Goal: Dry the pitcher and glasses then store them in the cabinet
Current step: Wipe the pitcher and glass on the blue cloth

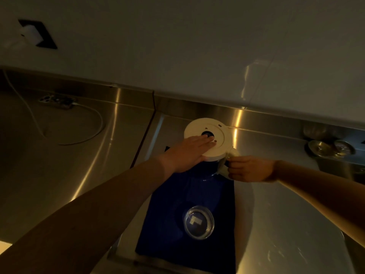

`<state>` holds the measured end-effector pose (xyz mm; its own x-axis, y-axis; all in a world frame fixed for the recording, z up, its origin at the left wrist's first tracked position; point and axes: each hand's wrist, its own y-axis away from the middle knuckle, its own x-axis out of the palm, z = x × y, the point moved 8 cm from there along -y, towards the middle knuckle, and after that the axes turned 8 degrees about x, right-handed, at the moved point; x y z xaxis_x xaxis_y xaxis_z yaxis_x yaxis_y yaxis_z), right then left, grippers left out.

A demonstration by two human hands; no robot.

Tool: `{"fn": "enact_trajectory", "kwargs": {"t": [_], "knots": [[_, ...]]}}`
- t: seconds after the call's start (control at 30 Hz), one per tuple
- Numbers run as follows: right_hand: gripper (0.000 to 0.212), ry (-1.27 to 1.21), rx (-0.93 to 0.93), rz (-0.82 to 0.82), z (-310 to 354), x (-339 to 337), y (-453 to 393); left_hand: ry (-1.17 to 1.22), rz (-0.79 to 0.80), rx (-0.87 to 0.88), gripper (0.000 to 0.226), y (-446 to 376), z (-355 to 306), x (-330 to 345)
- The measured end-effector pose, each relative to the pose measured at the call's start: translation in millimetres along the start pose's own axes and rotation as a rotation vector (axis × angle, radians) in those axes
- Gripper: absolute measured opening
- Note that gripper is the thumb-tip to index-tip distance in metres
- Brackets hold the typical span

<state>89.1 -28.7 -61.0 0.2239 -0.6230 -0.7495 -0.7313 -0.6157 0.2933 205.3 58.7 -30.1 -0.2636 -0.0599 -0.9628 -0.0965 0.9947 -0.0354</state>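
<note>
Steel tabletop (276, 204) has open room to your right, w/ the wall upstand close behind and a seam edge to the left, so lift up and toward you. Pitcher (207, 141) sits base-up on the blue cloth (197, 194) near the wall; it's prob. light but slick and rigid, so keep your left hand (189, 151) flat on the base, right hand (248, 169) w/ its grip clamped on the handle. Glass (199, 222) sits nearer you on the cloth: fragile, take it round the wall.
</note>
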Motion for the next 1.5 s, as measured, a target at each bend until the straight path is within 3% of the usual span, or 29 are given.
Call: {"fn": "enact_trajectory", "kwargs": {"t": [0.33, 0.53, 0.7, 0.9, 1.5], "knots": [[0.044, -0.030, -0.029, 0.028, -27.7, -5.4, 0.8, -0.042, -0.054, -0.051, 0.055, -4.4, 1.4, -7.8], [0.035, -0.052, -0.094, -0.096, -50.6, -34.2, 9.5, -0.059, -0.112, -0.050, 0.064, -3.1, -6.4, -32.4], [0.046, -0.098, -0.056, -0.093, -57.4, -57.8, 13.8, -0.168, -0.207, -0.030, 0.070, 12.4, -19.7, -59.9], [0.055, -0.155, -0.047, -0.231, -46.0, -97.5, 5.9, -0.335, -0.265, 0.010, 0.085, 37.3, -30.5, -78.3], [0.064, -0.269, -0.056, -0.238, -21.4, -104.9, -24.8, -0.223, -0.109, -0.090, 0.085, 43.8, 6.9, -43.9]]}}
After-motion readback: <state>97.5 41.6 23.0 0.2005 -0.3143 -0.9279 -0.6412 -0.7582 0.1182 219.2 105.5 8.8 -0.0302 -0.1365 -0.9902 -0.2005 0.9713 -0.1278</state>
